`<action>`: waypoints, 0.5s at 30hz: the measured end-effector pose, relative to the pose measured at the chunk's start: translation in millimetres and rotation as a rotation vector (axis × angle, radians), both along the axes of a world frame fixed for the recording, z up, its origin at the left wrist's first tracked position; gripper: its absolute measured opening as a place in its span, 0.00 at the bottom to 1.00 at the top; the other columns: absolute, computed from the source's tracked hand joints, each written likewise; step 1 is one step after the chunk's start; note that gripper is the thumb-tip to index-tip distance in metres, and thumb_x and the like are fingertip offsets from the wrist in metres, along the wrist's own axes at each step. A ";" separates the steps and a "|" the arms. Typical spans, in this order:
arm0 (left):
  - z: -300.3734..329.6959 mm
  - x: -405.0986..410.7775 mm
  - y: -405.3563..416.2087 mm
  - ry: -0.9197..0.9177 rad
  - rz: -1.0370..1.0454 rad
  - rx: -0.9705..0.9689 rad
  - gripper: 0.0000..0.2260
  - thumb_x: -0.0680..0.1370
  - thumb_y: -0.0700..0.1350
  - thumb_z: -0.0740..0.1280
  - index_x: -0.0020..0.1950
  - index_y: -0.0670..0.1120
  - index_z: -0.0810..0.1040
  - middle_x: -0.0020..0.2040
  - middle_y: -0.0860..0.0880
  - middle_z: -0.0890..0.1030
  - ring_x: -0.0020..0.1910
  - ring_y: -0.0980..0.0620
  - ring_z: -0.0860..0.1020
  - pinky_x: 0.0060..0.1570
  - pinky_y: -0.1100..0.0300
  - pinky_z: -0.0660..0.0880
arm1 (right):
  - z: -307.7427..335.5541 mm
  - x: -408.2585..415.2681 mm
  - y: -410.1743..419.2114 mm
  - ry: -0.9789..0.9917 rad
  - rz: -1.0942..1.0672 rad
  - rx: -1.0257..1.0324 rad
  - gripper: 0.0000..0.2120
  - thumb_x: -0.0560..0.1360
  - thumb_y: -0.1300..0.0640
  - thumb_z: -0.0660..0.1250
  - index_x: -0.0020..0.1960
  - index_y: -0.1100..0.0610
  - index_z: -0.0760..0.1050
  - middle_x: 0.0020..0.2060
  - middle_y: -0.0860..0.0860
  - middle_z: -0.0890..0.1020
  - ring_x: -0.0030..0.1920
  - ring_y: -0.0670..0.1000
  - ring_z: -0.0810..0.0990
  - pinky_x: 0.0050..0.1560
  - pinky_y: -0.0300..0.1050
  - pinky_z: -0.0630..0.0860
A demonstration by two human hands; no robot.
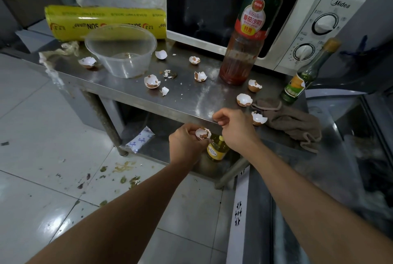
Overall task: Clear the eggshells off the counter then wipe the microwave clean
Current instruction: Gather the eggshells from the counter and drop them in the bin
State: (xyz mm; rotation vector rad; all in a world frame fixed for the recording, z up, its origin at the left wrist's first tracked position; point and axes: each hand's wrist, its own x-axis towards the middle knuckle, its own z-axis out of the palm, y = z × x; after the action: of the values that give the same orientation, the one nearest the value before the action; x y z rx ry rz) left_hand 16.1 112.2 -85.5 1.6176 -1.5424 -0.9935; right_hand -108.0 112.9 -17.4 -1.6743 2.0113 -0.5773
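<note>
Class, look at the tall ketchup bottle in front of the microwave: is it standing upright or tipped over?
Upright. The ketchup bottle stands on its base on the counter, orange cap uppermost.

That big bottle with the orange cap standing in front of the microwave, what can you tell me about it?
The bottle is tall, clear plastic, with an orange cap and a red, green and white label printed in Chinese. It holds only a low level of red sauce, with smears up the inside walls. It stands upright on the steel counter, in front of the microwave door. An eggshell half lies close by its base. Neither hand touches it.
</note>
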 end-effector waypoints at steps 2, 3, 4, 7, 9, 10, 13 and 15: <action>4.1 5.8 1.6 0.002 0.000 0.003 0.14 0.66 0.45 0.77 0.50 0.49 0.80 0.44 0.56 0.81 0.39 0.63 0.77 0.37 0.75 0.69 | 1.3 3.1 -0.1 -0.022 0.014 0.016 0.21 0.72 0.75 0.58 0.55 0.55 0.77 0.53 0.50 0.80 0.48 0.44 0.76 0.47 0.35 0.71; 7.3 9.2 1.7 -0.001 0.004 0.005 0.15 0.66 0.45 0.77 0.51 0.49 0.80 0.45 0.55 0.82 0.40 0.63 0.77 0.37 0.75 0.70 | 2.9 5.3 -1.0 -0.031 0.023 0.019 0.20 0.73 0.74 0.57 0.55 0.55 0.77 0.53 0.50 0.80 0.50 0.45 0.76 0.48 0.36 0.72; 11.3 13.3 1.1 -0.006 0.013 0.008 0.15 0.67 0.45 0.77 0.52 0.49 0.80 0.46 0.55 0.82 0.40 0.63 0.77 0.38 0.74 0.70 | 5.4 8.0 -3.0 -0.040 0.031 0.016 0.20 0.74 0.73 0.57 0.56 0.55 0.77 0.54 0.50 0.80 0.51 0.46 0.77 0.50 0.37 0.72; 27.2 28.3 -5.1 0.003 0.061 0.024 0.15 0.67 0.45 0.77 0.52 0.52 0.79 0.44 0.59 0.80 0.38 0.68 0.75 0.35 0.75 0.69 | 16.7 16.2 -14.8 -0.064 0.050 0.008 0.18 0.75 0.71 0.57 0.58 0.55 0.76 0.55 0.49 0.80 0.51 0.44 0.76 0.49 0.36 0.70; 39.3 39.9 -11.5 0.017 0.090 0.019 0.15 0.66 0.46 0.77 0.50 0.54 0.80 0.41 0.61 0.79 0.38 0.71 0.75 0.35 0.76 0.70 | 24.6 20.9 -27.4 -0.066 0.069 0.015 0.18 0.75 0.70 0.58 0.59 0.54 0.76 0.56 0.49 0.80 0.50 0.43 0.74 0.49 0.36 0.68; 45.0 45.8 -14.8 0.020 0.110 0.012 0.14 0.66 0.46 0.77 0.48 0.54 0.80 0.40 0.61 0.80 0.38 0.71 0.76 0.37 0.76 0.70 | 28.1 23.2 -33.8 -0.067 0.081 0.023 0.18 0.75 0.70 0.59 0.59 0.54 0.76 0.57 0.49 0.79 0.50 0.43 0.73 0.49 0.36 0.67; 60.7 61.8 -24.9 0.002 0.183 0.000 0.14 0.64 0.46 0.78 0.47 0.54 0.82 0.39 0.60 0.81 0.37 0.69 0.76 0.38 0.78 0.69 | 34.1 29.9 -51.4 -0.064 0.130 0.057 0.20 0.74 0.69 0.57 0.61 0.52 0.74 0.59 0.48 0.78 0.54 0.46 0.75 0.51 0.37 0.66; 68.9 69.6 -30.2 -0.004 0.213 -0.002 0.13 0.64 0.46 0.78 0.47 0.54 0.82 0.37 0.60 0.80 0.35 0.71 0.75 0.35 0.80 0.69 | 34.7 35.2 -61.7 -0.064 0.162 0.083 0.21 0.74 0.68 0.57 0.61 0.50 0.73 0.60 0.47 0.77 0.58 0.47 0.75 0.51 0.37 0.66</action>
State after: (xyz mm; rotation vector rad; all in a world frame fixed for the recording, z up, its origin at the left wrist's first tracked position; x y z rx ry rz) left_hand 85.7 82.0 -16.6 1.7414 -1.3396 -0.8729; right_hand -72.8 51.2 17.3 -1.7261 1.8098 -0.4782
